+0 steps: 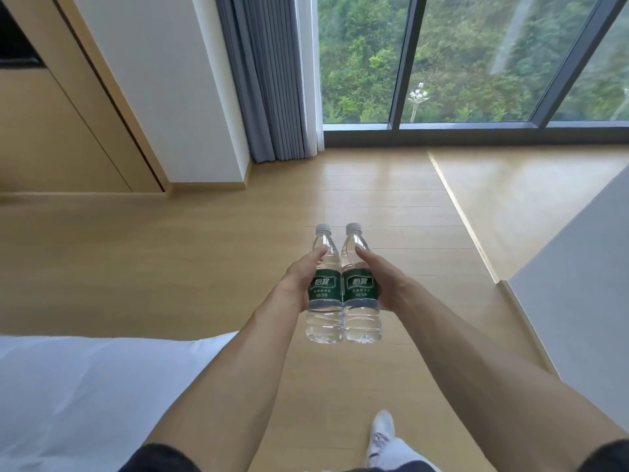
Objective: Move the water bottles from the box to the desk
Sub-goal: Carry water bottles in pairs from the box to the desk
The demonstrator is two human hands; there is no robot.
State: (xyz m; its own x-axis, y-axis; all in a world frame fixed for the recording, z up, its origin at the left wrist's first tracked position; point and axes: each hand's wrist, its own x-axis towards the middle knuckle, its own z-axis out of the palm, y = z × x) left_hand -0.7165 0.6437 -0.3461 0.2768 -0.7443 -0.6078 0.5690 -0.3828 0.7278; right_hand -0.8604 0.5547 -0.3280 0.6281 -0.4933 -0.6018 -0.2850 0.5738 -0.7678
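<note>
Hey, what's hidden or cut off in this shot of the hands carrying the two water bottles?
Head view:
- Left hand fingers: behind left bottle.
- Right hand fingers: behind right bottle.
- Box and desk: nowhere in frame.
- Shoe: partly cut by bottom edge.

I stand in a bedroom, likely a hotel room: white-sheeted bed (85,396) at my left, pale wood floor (211,260), grey curtain (258,80), floor-to-ceiling window (476,63) facing greenery, wood wall panelling (51,131).

Both arms extended forward; left hand (296,279) and right hand (384,280) each curled in grip.
</note>
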